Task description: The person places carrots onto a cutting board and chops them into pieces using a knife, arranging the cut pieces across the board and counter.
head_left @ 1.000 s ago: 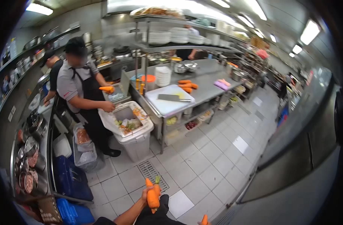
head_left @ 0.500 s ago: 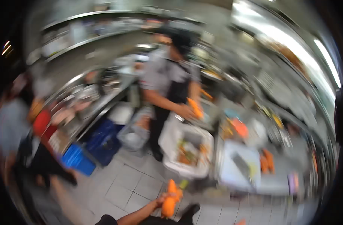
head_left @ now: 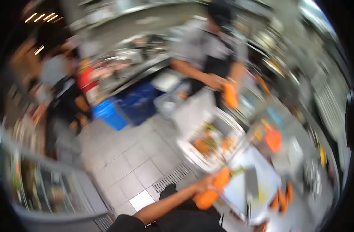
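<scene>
My left hand [head_left: 205, 186] reaches in from the bottom left, closed around a bunch of large orange carrots [head_left: 208, 199]. A green stem end [head_left: 237, 172] shows at their far side. They are held beside a white cutting board [head_left: 239, 197], where a broad-bladed knife [head_left: 251, 183] lies. More carrots [head_left: 281, 199] rest to the right of the board. An orange-brown blur sits at the bottom edge below the board; I cannot make out whether it is my right hand or a carrot.
A white bin [head_left: 188, 154] of vegetable scraps stands beyond the board. Behind it a co-worker [head_left: 208, 54] holds a carrot [head_left: 230, 94]. Blue crates [head_left: 111, 114] stand on the tiled floor. Other people [head_left: 55, 71] are at the left, above a glass-fronted case [head_left: 49, 189].
My view has swung left and down. My left hand, still gripping the carrots, has come nearer to the cutting board. The co-worker still holds a carrot.
</scene>
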Available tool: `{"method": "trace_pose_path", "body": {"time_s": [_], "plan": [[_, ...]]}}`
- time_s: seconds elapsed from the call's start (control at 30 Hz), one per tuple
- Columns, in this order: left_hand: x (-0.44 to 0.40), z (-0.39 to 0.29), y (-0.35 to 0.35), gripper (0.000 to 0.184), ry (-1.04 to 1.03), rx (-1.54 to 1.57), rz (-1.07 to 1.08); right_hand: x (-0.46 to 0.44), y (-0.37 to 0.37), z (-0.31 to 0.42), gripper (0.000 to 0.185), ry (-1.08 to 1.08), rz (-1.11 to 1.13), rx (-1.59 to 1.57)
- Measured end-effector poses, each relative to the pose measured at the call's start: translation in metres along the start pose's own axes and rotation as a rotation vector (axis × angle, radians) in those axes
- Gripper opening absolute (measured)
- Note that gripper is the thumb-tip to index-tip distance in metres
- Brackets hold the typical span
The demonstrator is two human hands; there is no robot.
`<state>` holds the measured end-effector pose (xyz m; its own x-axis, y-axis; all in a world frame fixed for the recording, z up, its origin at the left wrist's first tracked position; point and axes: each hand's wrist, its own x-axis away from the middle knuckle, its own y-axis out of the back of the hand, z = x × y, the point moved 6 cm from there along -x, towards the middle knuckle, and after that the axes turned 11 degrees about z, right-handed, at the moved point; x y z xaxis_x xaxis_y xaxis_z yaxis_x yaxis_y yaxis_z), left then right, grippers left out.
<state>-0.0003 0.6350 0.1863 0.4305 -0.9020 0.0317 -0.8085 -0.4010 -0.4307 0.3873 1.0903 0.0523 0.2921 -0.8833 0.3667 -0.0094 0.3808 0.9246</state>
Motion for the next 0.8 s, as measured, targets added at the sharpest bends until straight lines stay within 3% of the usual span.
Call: {"method": "trace_pose_path", "body": {"time_s": [0.1,0.13,0.17,0.2,0.27,0.3,0.33,0.37,0.4,0.5,0.6,0.67,0.8], "plan": [[-0.053,-0.020,-0.023,0.074,0.166,-0.110,0.014,0.035,0.005,0.006,0.047,-0.151,0.073,-0.216],[-0.063,-0.013,-0.032,0.091,0.213,-0.215,0.090,0.033,0.010,0.001,0.047,-0.154,-0.006,-0.334],[-0.084,-0.025,-0.047,0.091,0.237,-0.260,0.098,0.043,0.020,0.007,0.047,-0.122,-0.159,-0.425],[-0.103,-0.040,-0.062,0.090,0.246,-0.308,0.076,0.056,0.032,0.017,0.049,-0.056,-0.330,-0.510],[-0.158,-0.009,-0.067,0.095,0.190,-0.613,0.198,0.084,0.029,0.049,0.053,0.166,-0.515,-0.650],[-0.186,0.005,-0.065,0.100,0.097,-0.930,0.267,0.097,0.014,0.075,0.045,0.299,-0.552,-0.679],[-0.206,0.001,-0.084,0.099,0.196,-1.106,0.303,0.123,0.028,0.124,0.046,0.294,-0.234,-0.657],[-0.219,-0.008,-0.105,0.099,0.281,-1.280,0.332,0.140,0.011,0.154,0.051,0.399,-0.134,-0.545],[-0.238,-0.002,-0.115,0.094,0.246,-1.353,0.371,0.157,0.014,0.189,0.057,0.485,-0.129,-0.374],[-0.277,0.017,-0.125,0.092,0.170,-1.476,0.450,0.141,-0.022,0.239,0.052,0.473,-0.148,-0.322],[-0.291,0.016,-0.135,0.092,0.178,-1.516,0.520,0.116,-0.025,0.243,0.049,0.425,-0.252,-0.287],[-0.295,0.015,-0.131,0.092,0.168,-1.544,0.553,0.113,-0.016,0.233,0.043,0.362,-0.064,-0.410],[-0.309,0.008,-0.118,0.093,0.114,-1.592,0.481,0.152,0.020,0.177,0.037,0.177,-0.143,-0.516]]}}
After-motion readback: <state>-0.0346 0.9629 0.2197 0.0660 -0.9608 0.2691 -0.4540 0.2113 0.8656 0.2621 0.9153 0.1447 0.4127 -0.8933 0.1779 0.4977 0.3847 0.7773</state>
